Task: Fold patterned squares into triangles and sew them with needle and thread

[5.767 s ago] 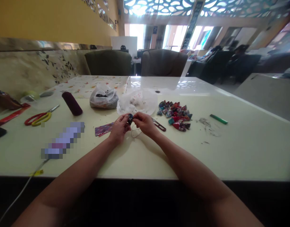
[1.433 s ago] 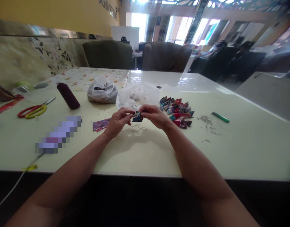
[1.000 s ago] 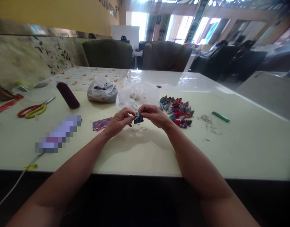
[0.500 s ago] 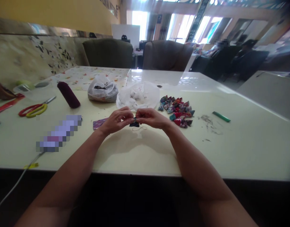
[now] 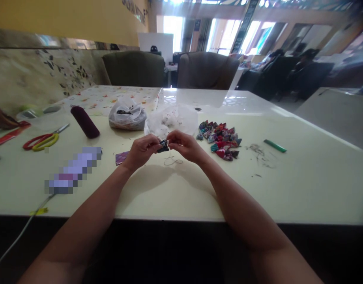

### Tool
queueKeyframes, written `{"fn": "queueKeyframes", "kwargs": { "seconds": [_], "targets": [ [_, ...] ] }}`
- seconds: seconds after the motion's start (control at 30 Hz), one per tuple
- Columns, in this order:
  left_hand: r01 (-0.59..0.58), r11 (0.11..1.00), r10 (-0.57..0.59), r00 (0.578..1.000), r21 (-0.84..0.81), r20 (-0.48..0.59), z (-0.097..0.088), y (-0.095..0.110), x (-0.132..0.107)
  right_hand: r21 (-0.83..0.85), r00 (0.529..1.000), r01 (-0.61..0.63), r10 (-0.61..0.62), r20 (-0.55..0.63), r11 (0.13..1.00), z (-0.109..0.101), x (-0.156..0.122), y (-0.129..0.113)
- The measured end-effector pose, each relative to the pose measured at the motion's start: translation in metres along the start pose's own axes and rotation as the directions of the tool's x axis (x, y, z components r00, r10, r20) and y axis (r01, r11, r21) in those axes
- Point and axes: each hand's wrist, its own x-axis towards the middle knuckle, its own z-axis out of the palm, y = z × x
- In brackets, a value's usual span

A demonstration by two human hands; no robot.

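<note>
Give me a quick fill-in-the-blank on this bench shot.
1. The left hand and right hand pinch one small dark piece between their ____.
2. The scissors have red and ____ handles.
3. The heap of colourful pieces lies on the person's ____ side of both hands.
4. The marker beyond that heap is ____.
Missing words: fingers; yellow; right; green.

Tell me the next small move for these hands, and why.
Probably pull the thread taut with the right hand while the left hand pinches the small dark fabric piece: both grip it, and the thread lies in a slack loop on the table below.
</note>
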Motion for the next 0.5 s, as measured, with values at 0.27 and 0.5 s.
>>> {"fn": "queueKeyframes", "kwargs": {
  "seconds": [0.27, 0.5],
  "targets": [
    [0.039, 0.995, -0.045, 0.997, -0.097, -0.056, -0.0005, -0.007, -0.0008, 0.159, 0.992, -0.042, 0.06, -0.108, 0.986, -0.0006, 0.0016, 0.0043],
    [0.037, 0.993, -0.04, 0.999, -0.112, -0.02, 0.0021, -0.0054, -0.0022, 0.175, 0.996, -0.056, 0.067, -0.058, 0.983, 0.0049, 0.0017, 0.0011]
  ]
}}
